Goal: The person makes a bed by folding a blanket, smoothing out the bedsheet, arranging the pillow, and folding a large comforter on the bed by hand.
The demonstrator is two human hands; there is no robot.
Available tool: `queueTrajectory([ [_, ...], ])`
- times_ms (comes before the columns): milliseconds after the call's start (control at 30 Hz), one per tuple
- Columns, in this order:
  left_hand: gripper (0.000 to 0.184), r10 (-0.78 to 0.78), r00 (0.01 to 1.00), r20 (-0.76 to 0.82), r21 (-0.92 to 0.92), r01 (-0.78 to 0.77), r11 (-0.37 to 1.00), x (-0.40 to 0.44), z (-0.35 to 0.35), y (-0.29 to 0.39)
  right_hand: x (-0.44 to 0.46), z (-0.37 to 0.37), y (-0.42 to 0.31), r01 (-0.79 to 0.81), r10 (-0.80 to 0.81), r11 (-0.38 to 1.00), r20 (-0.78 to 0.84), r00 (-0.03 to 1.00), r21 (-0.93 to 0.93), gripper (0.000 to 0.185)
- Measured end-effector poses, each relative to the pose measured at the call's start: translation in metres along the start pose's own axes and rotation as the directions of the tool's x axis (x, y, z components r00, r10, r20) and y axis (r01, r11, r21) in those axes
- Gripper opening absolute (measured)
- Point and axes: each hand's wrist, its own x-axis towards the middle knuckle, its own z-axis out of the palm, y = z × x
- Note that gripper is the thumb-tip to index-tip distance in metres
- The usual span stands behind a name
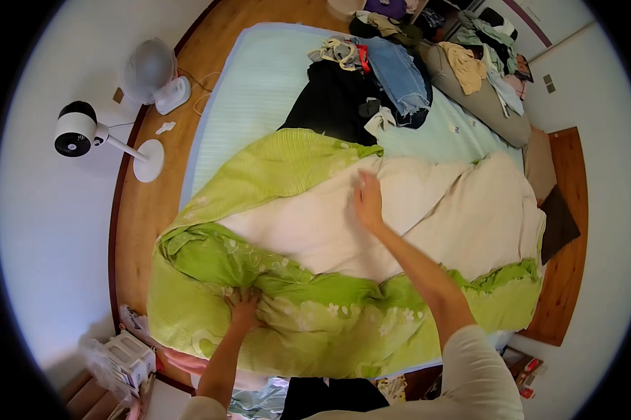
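A green floral quilt cover (315, 308) lies bunched across the near half of the bed, with a cream-white quilt (462, 203) showing in its middle. On the green fabric at the lower left rests my left hand (243, 306), fingers spread and pressing into the folds. Over the white quilt, near its upper edge, is my right hand (367, 199), its fingers apart and holding nothing; whether it touches the quilt I cannot tell. Black clothing (329, 105) and blue denim (397, 73) lie beyond the quilt.
The pale blue mattress (242, 98) extends to the far left. Two white fans (149, 160) (172, 95) stand on the wooden floor at left. A grey bolster (480, 105) bearing clothes lies by the wooden headboard (571, 231). A white basket (128, 357) is at lower left.
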Motion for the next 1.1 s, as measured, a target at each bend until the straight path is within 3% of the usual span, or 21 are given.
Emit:
queueTrajectory([
  [67, 0.122, -0.025, 0.999, 0.028, 0.043, 0.024, 0.999, 0.015, 0.011, -0.002, 0.063, 0.024, 0.014, -0.074, 0.08, 0.981, 0.023, 0.997, -0.18, 0.044],
  [167, 0.122, -0.042, 0.998, 0.036, 0.034, 0.041, 0.999, 0.013, 0.001, 0.003, 0.103, 0.05, 0.034, -0.017, 0.093, 0.895, 0.148, 0.985, -0.447, 0.045],
  [267, 0.117, -0.062, 0.998, 0.024, -0.009, 0.062, 0.998, 0.015, -0.002, 0.007, 0.099, 0.05, 0.018, 0.084, 0.231, 0.769, 0.398, 0.888, -0.634, 0.042],
  [300, 0.118, -0.059, 0.998, 0.018, 0.022, 0.058, 0.998, 0.015, 0.004, 0.005, 0.091, 0.052, 0.025, 0.176, 0.142, 0.748, 0.414, 0.899, -0.639, 0.035],
  [400, 0.121, -0.061, 0.998, 0.0, 0.086, 0.06, 0.994, 0.022, 0.02, -0.001, 0.07, 0.047, 0.041, 0.369, -0.104, 0.816, 0.516, 0.851, -0.445, 0.037],
  [433, 0.121, -0.065, 0.998, 0.009, 0.085, 0.064, 0.994, 0.021, 0.019, 0.0, 0.064, 0.045, 0.043, 0.384, -0.144, 0.836, 0.517, 0.844, -0.393, 0.032],
  [533, 0.116, -0.071, 0.997, -0.017, 0.051, 0.071, 0.996, 0.017, 0.006, 0.007, 0.056, 0.017, 0.03, 0.249, 0.037, 0.902, 0.635, 0.771, -0.354, 0.025],
  [667, 0.117, -0.078, 0.996, -0.03, 0.057, 0.08, 0.995, 0.016, 0.012, 0.008, 0.03, -0.033, -0.03, 0.45, -0.268, 0.854, 0.521, 0.81, -0.26, 0.023],
  [733, 0.102, -0.043, 0.997, -0.07, 0.051, 0.047, 0.998, 0.004, -0.015, 0.016, -0.001, -0.053, -0.065, 0.57, -0.424, 0.796, 0.486, 0.765, -0.203, 0.026],
  [767, 0.095, -0.028, 0.996, -0.087, 0.054, 0.033, 0.998, 0.002, -0.033, 0.016, -0.021, -0.058, -0.079, 0.588, -0.412, 0.77, 0.511, 0.754, -0.246, 0.027],
  [867, 0.053, -0.277, 0.951, 0.135, -0.334, 0.307, 0.891, 0.049, -0.061, -0.007, -0.09, -0.068, -0.115, 0.608, -0.369, 0.736, 0.576, 0.729, -0.297, 0.028],
  [900, 0.037, -0.268, 0.945, -0.186, -0.504, 0.142, 0.852, 0.028, -0.107, 0.011, -0.109, -0.071, -0.122, 0.586, -0.323, 0.758, 0.616, 0.719, -0.286, 0.027],
  [933, 0.023, -0.287, 0.826, -0.486, -0.6, -0.076, 0.797, -0.002, -0.162, 0.043, -0.126, -0.072, -0.126, 0.564, -0.28, 0.779, 0.653, 0.703, -0.274, 0.027],
  [1000, 0.023, -0.139, 0.724, -0.675, -0.653, -0.499, 0.57, -0.014, -0.221, 0.085, -0.161, -0.062, -0.124, 0.502, -0.257, 0.823, 0.613, 0.747, -0.267, 0.028],
  [1067, 0.034, 0.169, 0.592, -0.788, -0.35, -0.656, 0.669, -0.009, -0.253, 0.131, -0.185, -0.056, -0.125, 0.45, -0.231, 0.855, 0.586, 0.776, -0.259, 0.029],
  [1100, 0.044, 0.292, 0.528, -0.797, -0.172, -0.663, 0.729, 0.007, -0.251, 0.152, -0.195, -0.055, -0.128, 0.427, -0.214, 0.868, 0.582, 0.785, -0.256, 0.029],
])
